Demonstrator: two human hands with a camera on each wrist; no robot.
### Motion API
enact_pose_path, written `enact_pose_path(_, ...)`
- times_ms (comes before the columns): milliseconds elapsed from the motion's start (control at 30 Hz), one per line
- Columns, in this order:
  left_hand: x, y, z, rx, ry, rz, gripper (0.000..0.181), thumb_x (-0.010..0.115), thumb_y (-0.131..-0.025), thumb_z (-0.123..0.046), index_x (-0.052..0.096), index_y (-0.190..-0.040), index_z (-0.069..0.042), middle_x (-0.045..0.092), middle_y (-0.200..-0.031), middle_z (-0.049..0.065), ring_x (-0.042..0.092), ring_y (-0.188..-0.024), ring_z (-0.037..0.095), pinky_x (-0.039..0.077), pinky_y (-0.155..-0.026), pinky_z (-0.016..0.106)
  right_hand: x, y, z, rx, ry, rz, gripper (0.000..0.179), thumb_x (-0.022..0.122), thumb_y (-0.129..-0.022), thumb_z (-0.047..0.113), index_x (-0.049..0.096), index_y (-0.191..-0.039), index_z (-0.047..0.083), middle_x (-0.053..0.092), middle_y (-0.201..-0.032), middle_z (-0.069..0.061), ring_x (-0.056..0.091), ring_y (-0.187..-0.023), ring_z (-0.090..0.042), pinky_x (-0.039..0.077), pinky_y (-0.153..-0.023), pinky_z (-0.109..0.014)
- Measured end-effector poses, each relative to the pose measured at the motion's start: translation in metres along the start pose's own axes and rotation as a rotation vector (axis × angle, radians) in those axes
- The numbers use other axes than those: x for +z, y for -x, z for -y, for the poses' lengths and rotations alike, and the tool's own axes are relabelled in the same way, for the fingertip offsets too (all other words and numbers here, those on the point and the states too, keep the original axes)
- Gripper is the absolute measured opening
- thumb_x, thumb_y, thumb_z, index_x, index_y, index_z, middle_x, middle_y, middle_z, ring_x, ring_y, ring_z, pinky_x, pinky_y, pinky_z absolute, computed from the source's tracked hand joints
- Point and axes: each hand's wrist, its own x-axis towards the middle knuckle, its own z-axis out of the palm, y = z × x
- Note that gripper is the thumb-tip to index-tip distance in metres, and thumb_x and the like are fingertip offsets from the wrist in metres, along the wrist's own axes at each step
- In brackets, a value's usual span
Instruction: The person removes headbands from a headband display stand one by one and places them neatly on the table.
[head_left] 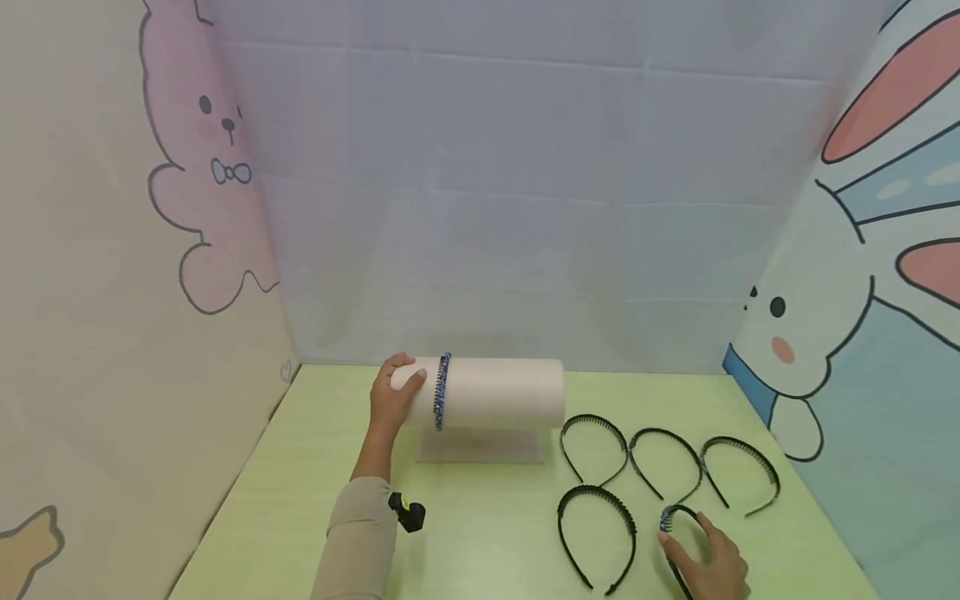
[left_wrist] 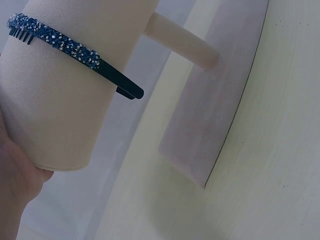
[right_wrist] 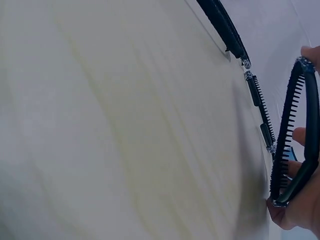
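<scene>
A white padded cylinder (head_left: 502, 392) lies sideways on a short post above a flat base (left_wrist: 195, 120). My left hand (head_left: 392, 404) grips its left end, thumb in front. Round the cylinder, near that hand, sits a headband (head_left: 441, 396) with blue and white glitter and comb teeth; its dark tips show below the cylinder in the left wrist view. At the front right, my right hand (head_left: 716, 562) holds a second toothed headband (right_wrist: 284, 135) with blue glitter on top. In the right wrist view, fingertips show at several places around its band.
Several black toothed headbands lie right of the stand: one at the back (head_left: 617, 433), one in the middle (head_left: 678, 437), one at the far right (head_left: 767, 467) and one in front (head_left: 632, 521). Cartoon-printed curtains (head_left: 900, 417) border the pale green table (head_left: 262, 517).
</scene>
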Motion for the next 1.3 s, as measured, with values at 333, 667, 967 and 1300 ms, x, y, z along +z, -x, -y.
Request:
enact_pose_path(333,0.000,0.000,0.000,0.020,0.011,-0.004,0.035,0.071,-0.080,-0.032,0.059,-0.109,-0.019,0.043,-0.140,-0.002,0.046,-0.118,0.030,0.048,-0.079,0.049,0.010,-0.011,-0.003,-0.075,0.253,-0.023,0.108,0.059,-0.063,0.078,0.038,-0.133,-0.001,0.035,-0.124,-0.034,0.028,-0.110,-0.061,0.025,-0.079,-0.072)
enact_pose_path(667,0.000,0.001,0.002,0.005,0.006,-0.008,0.034,0.071,-0.079,-0.033,0.058,-0.109,-0.022,0.043,-0.140,-0.003,0.046,-0.116,0.030,0.049,-0.078,0.048,0.019,-0.019,-0.006,-0.095,0.191,-0.158,0.103,0.068,-0.060,0.071,0.039,-0.129,0.000,0.029,-0.125,-0.031,0.025,-0.111,-0.057,0.019,-0.080,-0.071)
enact_pose_path(967,-0.002,0.000,0.000,0.006,0.020,0.003,0.036,0.071,-0.079,-0.033,0.058,-0.110,-0.020,0.042,-0.141,-0.003,0.046,-0.117,0.030,0.049,-0.077,0.047,0.017,-0.029,-0.004,-0.166,0.146,-0.128,0.099,0.067,-0.068,0.064,0.033,-0.134,-0.002,0.024,-0.127,-0.034,0.019,-0.113,-0.058,0.016,-0.080,-0.070)
enact_pose_path(1300,-0.002,0.002,0.000,0.024,0.031,0.019,0.036,0.072,-0.080,-0.030,0.059,-0.110,-0.016,0.042,-0.141,0.000,0.045,-0.119,0.030,0.049,-0.077,0.047,0.012,-0.041,-0.003,-0.201,0.139,-0.093,0.097,0.066,-0.072,0.062,0.030,-0.136,-0.002,0.020,-0.129,-0.035,0.017,-0.114,-0.057,0.016,-0.080,-0.069)
